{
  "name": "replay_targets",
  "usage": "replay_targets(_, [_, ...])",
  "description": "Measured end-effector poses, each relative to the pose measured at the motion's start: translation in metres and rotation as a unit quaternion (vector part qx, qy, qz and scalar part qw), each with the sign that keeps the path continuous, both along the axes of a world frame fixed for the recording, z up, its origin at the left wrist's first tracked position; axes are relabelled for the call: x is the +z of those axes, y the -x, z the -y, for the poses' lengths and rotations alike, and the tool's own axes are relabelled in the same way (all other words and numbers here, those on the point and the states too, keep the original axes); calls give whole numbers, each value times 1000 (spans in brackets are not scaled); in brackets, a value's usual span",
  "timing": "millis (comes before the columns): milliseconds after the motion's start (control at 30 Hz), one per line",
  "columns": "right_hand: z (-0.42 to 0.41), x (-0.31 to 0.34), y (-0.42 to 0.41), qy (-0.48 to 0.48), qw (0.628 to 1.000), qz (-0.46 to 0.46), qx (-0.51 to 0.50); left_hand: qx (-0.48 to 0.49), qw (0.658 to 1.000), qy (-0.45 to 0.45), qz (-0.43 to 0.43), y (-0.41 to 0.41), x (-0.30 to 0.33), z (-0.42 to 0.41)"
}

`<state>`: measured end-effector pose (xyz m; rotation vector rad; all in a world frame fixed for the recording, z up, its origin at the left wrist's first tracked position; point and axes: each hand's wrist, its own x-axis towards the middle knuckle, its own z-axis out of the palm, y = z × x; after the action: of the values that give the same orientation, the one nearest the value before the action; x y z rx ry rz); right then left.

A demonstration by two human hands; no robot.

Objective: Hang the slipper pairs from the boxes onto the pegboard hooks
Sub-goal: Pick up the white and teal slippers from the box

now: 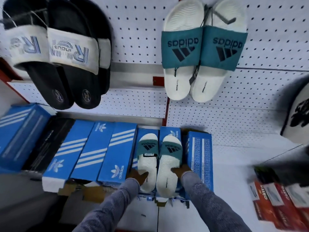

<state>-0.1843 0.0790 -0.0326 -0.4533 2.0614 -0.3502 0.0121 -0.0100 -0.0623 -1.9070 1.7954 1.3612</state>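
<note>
A white slipper pair with teal straps lies on the blue boxes at the bottom centre. My left hand (138, 176) grips the heel of the left slipper (147, 158). My right hand (181, 170) grips the heel side of the right slipper (168, 163). On the white pegboard (138, 30) above, a matching white and teal pair (202, 47) hangs from a hook at the upper right. A black pair with white straps (58, 52) hangs at the upper left.
A row of blue striped shoe boxes (93, 151) lies on the shelf below the pegboard, with another blue box (199, 158) right of the slippers. Red and orange boxes (275, 201) sit at the lower right. A dark blurred slipper (297, 108) juts in at the right edge.
</note>
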Motion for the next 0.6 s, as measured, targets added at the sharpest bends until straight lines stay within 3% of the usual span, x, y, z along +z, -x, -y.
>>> replay_targets(200, [9, 18, 14, 36, 998, 43, -7, 83, 991, -75, -72, -1, 36, 1])
replay_targets(300, [8, 31, 16, 123, 990, 62, -14, 143, 970, -76, -179, -15, 56, -1])
replay_targets(467, [5, 99, 10, 327, 942, 70, -43, 134, 936, 85, -315, -38, 99, 15])
replay_targets(533, [5, 138, 9, 413, 909, 49, -35, 149, 910, 133, -364, -33, 146, 13])
replay_targets(600, [5, 171, 10, 498, 867, 7, -22, 141, 897, 214, -360, -28, 185, 15])
